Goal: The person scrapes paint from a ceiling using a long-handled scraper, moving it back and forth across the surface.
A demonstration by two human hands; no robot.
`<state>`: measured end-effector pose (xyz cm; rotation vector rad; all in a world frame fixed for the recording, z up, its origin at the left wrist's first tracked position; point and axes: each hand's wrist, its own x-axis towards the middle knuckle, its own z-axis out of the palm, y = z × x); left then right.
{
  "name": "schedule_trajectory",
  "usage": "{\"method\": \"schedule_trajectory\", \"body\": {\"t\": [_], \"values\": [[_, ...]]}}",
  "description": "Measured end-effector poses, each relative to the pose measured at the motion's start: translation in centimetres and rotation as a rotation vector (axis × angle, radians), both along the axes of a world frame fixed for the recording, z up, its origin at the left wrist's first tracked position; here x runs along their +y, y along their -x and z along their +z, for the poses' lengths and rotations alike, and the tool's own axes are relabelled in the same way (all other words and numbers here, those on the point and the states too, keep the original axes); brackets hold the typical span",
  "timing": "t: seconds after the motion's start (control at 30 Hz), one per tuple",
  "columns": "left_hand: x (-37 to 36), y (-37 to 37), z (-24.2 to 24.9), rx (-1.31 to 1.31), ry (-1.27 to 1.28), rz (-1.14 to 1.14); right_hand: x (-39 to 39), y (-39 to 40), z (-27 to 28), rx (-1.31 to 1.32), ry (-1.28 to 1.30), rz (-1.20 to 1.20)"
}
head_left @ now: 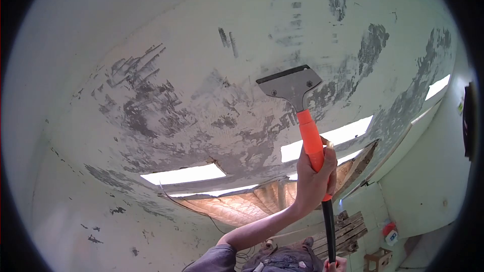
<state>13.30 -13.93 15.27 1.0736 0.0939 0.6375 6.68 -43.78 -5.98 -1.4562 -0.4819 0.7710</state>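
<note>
A long-handled scraper (291,84) with a wide grey metal head, an orange grip and a black pole rises in front of the pale, patchy wall (217,106). My left hand (316,179), arm raised, is wrapped round the lower part of the orange grip. Down at the bottom edge, my right hand (335,265) is closed on the black pole and partly cut off by the frame. The dark blade edge points up and overlaps a pale part of the wall. Grey scraped patches spread to both sides of the scraper head.
Bright window openings (184,174) run below the scraped surface, with a quilted tan curtain (237,205) hanging under them. Lower right are a slatted wooden platform (348,231), a small wooden stool (378,259) and a red-and-white object (390,234). A thin cable hangs at lower left.
</note>
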Motion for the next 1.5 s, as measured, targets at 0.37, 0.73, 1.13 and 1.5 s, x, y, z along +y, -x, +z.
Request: {"method": "schedule_trajectory", "body": {"t": [0.37,0.73,1.13,1.5], "values": [[2.0,-3.2,-1.5,0.043,-0.110,0.195,2.7,-3.5,-0.2,-0.407,0.093,-0.252],[1.7,-5.0,-2.1,-0.076,-0.057,0.272,2.6,-7.2,-4.2,-0.624,0.094,-0.294],[0.6,-5.8,-5.7,0.018,-0.003,0.311,0.4,-7.2,-8.5,-0.596,0.180,-0.253],[0.6,-6.2,-8.1,0.052,-0.005,0.305,2.2,-8.0,-11.5,-0.670,0.027,-0.316]]}}
